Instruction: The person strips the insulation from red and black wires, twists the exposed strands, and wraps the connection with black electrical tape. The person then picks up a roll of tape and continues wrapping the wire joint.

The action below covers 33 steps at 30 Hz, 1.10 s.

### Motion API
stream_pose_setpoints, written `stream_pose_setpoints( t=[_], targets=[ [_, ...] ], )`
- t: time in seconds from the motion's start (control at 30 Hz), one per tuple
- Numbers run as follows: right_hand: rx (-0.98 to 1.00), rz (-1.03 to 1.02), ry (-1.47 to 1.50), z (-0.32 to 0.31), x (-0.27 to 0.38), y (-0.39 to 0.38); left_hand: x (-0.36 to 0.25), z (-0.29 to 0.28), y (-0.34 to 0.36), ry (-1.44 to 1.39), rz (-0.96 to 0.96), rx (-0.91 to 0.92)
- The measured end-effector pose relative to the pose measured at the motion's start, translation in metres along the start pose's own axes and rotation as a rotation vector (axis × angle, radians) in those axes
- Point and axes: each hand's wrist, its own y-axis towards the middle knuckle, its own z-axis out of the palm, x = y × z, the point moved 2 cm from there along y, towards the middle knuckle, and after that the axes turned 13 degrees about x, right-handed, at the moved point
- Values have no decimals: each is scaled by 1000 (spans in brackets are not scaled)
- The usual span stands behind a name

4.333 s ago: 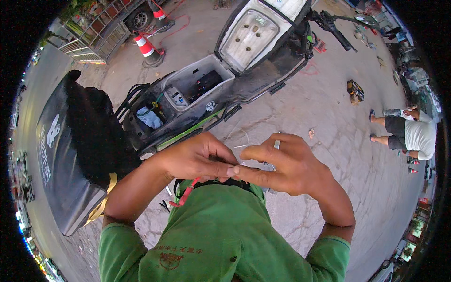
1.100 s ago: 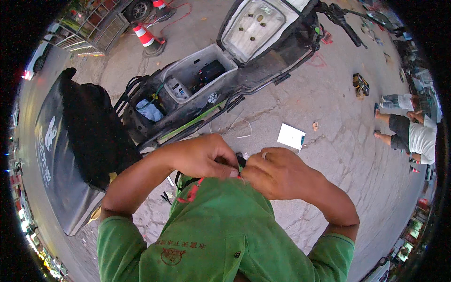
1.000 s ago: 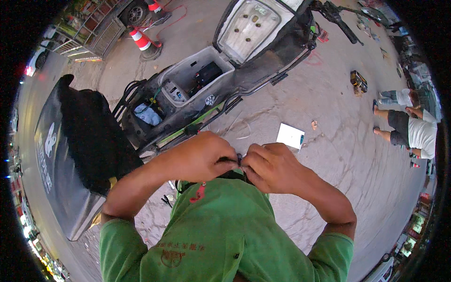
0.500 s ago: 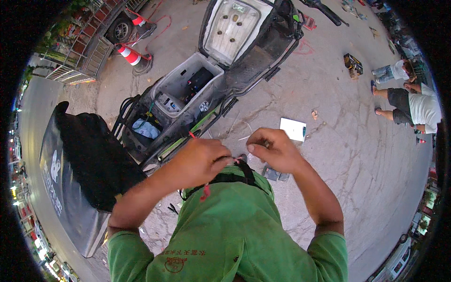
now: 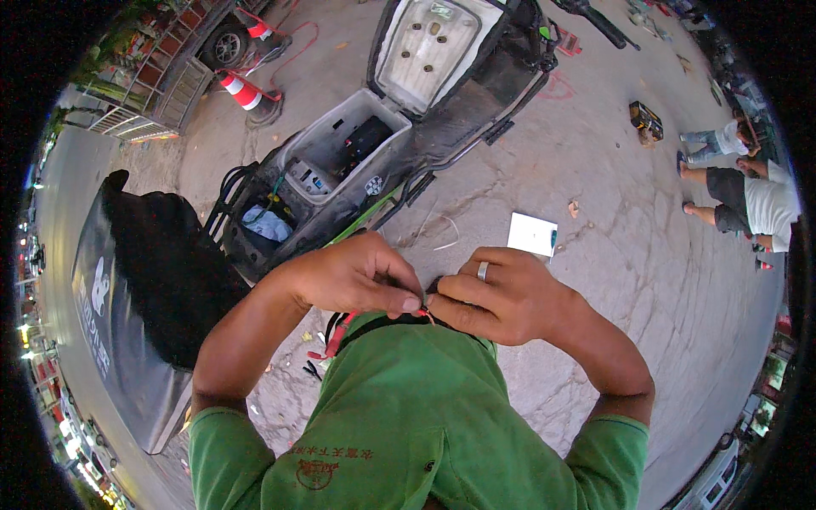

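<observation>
In front of my waist, my left hand (image 5: 361, 276) pinches a thin red wire (image 5: 342, 327) between thumb and fingers. My right hand (image 5: 501, 297), with a ring on one finger, meets it with its fingers curled closed at the same spot. A short pale strand sticks out below the fingertips; exactly what the right fingers grip is hidden. Red lengths hang to the left of my waist. Just beyond my hands stands a scooter (image 5: 459, 153) with its seat (image 5: 429, 51) raised. Its grey storage bin (image 5: 319, 191) holds a black object (image 5: 367, 140) and a grey panel with sockets (image 5: 308, 178).
A black cover (image 5: 161, 272) with a white print stands close at left. On the ground lie a white flat box (image 5: 533, 234) and a black-and-yellow box (image 5: 646, 119). Red-and-white cones (image 5: 242, 92) stand back left. Two people (image 5: 756, 195) are at the right.
My hands have come together, the left fingers pinching the wire and the right hand turning with its back up. The red wire's hanging end has shifted left. The view has shifted slightly.
</observation>
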Motion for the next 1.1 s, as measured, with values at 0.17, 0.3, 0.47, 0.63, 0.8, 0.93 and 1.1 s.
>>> stream_pose_setpoints(
  t=[0.17, 0.3, 0.47, 0.63, 0.8, 0.93, 1.1],
  targets=[
    [41, 376, 313, 21, 0, -7, -18, 11, 4, 692, 0, -245],
    [-95, 1050, 1392, 63, -11, -16, -19, 48, 16, 1378, -210, -371],
    [-31, 945, 1429, 60, -15, -32, -4, 44, 16, 1256, -138, -402],
    [11, 502, 424, 16, -13, -24, -4, 2, 4, 415, -19, -229],
    [24, 146, -25, 4, -5, -20, -2, -5, 5, 88, -78, -56],
    [-30, 58, -66, 2, 0, -12, -3, -5, 6, 16, -64, -9],
    [25, 276, 235, 12, 2, -10, -4, 1, 9, 429, 40, -142]
  ],
)
